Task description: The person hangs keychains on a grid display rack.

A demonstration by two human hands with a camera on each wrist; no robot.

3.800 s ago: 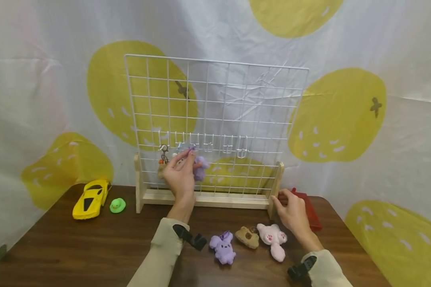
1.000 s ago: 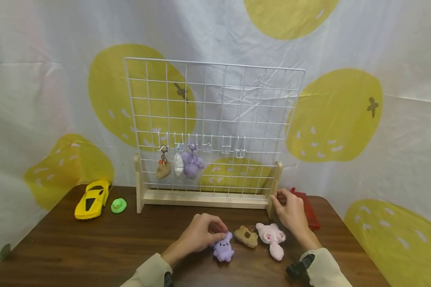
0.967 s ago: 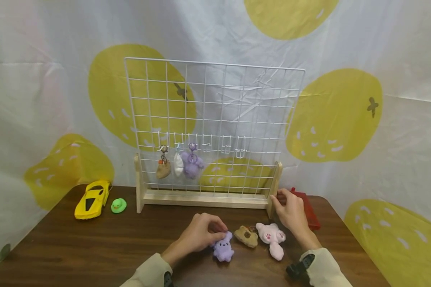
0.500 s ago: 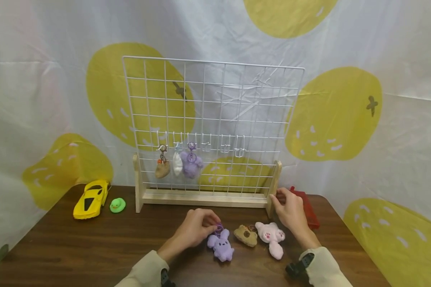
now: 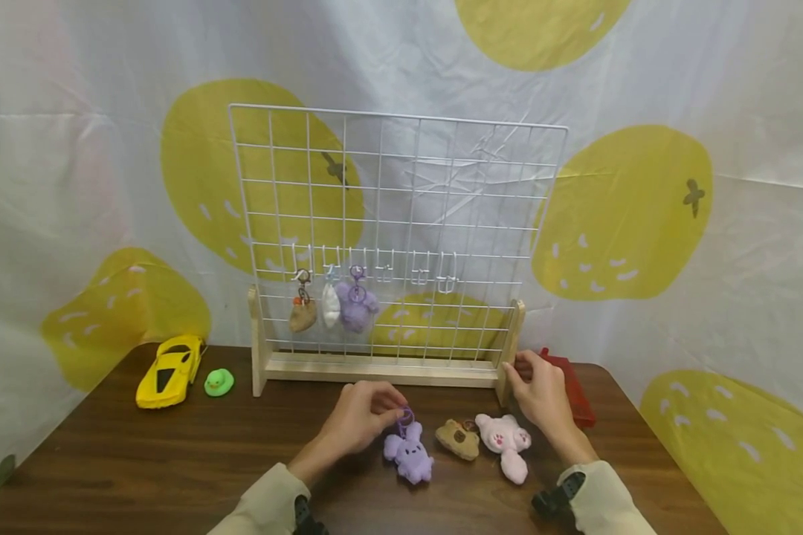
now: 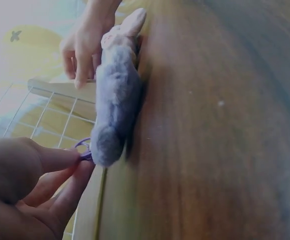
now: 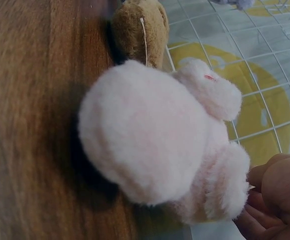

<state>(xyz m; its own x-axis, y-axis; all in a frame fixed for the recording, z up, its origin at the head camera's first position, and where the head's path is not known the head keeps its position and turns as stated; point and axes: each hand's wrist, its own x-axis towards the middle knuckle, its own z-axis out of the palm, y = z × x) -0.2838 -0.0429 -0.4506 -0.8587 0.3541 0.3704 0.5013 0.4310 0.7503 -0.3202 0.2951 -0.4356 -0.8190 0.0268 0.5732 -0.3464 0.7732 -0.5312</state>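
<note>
My left hand (image 5: 361, 420) pinches the purple ring (image 6: 86, 150) of a purple plush bunny keychain (image 5: 411, 457) between thumb and fingertips. The bunny lies face up, low at the table. My right hand (image 5: 542, 390) holds the right wooden upright (image 5: 514, 342) of a white wire grid rack (image 5: 401, 117), thumb in front. Near that hand lie a brown plush keychain (image 5: 458, 440) and a pink plush (image 7: 145, 132) with paw pads. On the rack's hooks hang a brown charm (image 5: 302, 316), a white charm (image 5: 331, 306) and a purple plush keychain (image 5: 357, 310).
Several white hooks (image 5: 447, 282) to the right on the rack carry nothing. A yellow toy car (image 5: 169, 373) and a green rubber duck (image 5: 219, 383) sit at the table's left. Behind my right hand is a red plastic object (image 5: 575, 390). A patterned curtain (image 5: 401, 44) hangs behind.
My left hand let go of the purple plush at the rack, came down and took the second purple bunny's ring, pulling it slightly left and away from me. My right hand stays put.
</note>
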